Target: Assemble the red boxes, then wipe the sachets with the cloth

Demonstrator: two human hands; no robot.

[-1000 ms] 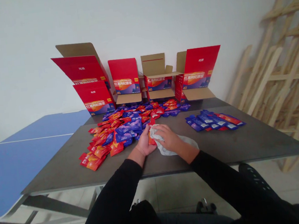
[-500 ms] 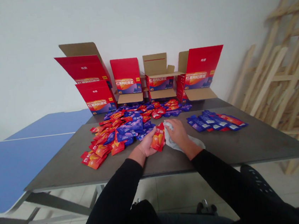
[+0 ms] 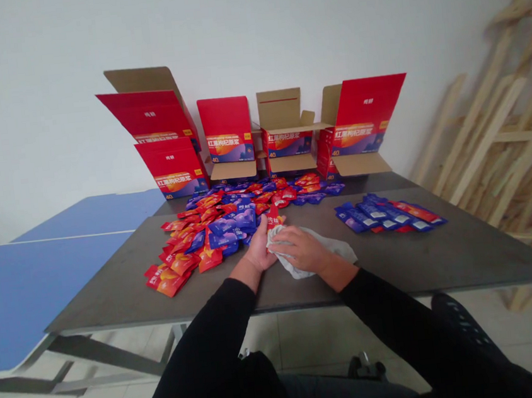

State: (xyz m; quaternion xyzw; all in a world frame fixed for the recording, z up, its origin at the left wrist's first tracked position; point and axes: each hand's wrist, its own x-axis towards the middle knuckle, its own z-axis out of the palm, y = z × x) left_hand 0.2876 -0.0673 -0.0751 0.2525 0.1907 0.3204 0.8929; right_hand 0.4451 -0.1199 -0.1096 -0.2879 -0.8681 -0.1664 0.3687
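At the far left of the frame lies one blue table (image 3: 40, 273), butted against the dark grey counter (image 3: 443, 256) that fills the middle. Along the back edge of the counter, in the upper centre, stand five open red boxes (image 3: 228, 133): two stacked at the left, then one, one, and one more at the right with its red lid raised. In front of them, left of centre, sprawls a loose heap of red and blue packets (image 3: 203, 231), too many and too overlapped to count.

At the centre of the frame the left hand (image 3: 260, 253) holds one red packet (image 3: 273, 216) upright, its top showing above the thumb; the fingers (image 3: 262, 226) are closed around it. Touching it on the right, the right hand (image 3: 302, 249) presses one white cloth (image 3: 335, 252) against the packet, fingers curled together on the cloth, whose loose end trails on the counter toward the right. Both arms wear black sleeves.

Right of centre lies a second, tidier group of packets (image 3: 389, 214), mostly blue with a few red, laid side by side in a row; the exact number cannot be told. At the far right edge, wooden frames (image 3: 501, 130) lean against the wall.
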